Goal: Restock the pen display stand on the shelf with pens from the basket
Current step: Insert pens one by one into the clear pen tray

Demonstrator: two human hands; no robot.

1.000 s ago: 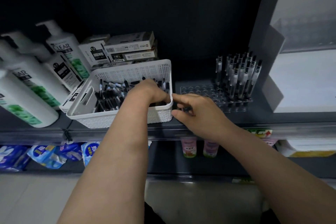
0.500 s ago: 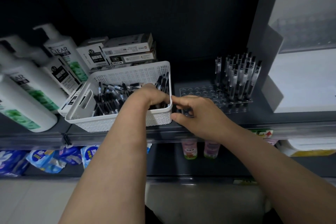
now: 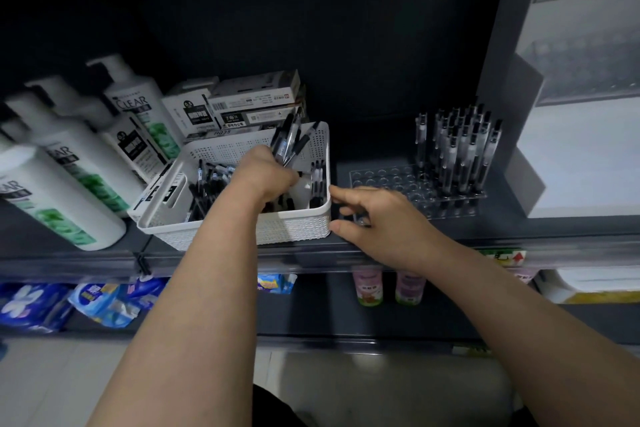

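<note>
Your left hand (image 3: 266, 173) is inside the white basket (image 3: 294, 225) on the shelf (image 3: 433, 246), grasping a bunch of pens (image 3: 289, 140) that point up. More pens lie in the basket. Your right hand (image 3: 384, 218) is released, holding nothing, its fingertips touching the basket's right side. The clear pen stand (image 3: 398, 184) sits just beside it, part full.

White shampoo bottles (image 3: 69, 184) lie left — stacked boxes (image 3: 254, 99) beside them.
</note>
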